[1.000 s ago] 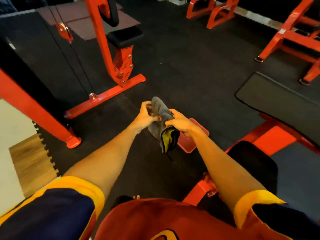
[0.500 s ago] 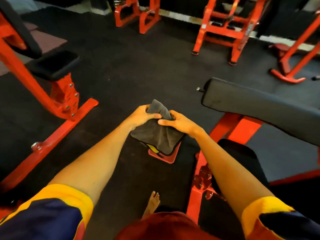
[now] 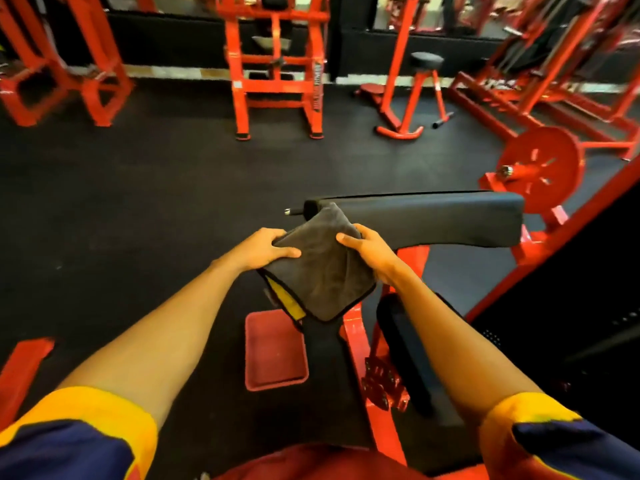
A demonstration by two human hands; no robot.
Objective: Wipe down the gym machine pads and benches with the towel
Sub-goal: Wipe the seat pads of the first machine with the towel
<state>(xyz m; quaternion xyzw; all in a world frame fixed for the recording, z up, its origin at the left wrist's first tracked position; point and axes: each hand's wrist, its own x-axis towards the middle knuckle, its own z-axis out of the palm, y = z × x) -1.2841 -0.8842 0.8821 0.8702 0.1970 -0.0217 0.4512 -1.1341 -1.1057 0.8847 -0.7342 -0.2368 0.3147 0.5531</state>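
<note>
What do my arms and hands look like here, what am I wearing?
Short sleeves, the left sleeve and right sleeve both dark navy with a broad yellow cuff. Below them the arms are bare; left hand and right hand show no gloves, watch or rings.

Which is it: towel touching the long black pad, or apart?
Cannot tell. Head view: a corner of the towel overlaps the long black pad, but depth is unclear.

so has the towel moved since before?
Yes. The towel has come up to the long black pad; its top corner now overlaps the pad's end.
</note>
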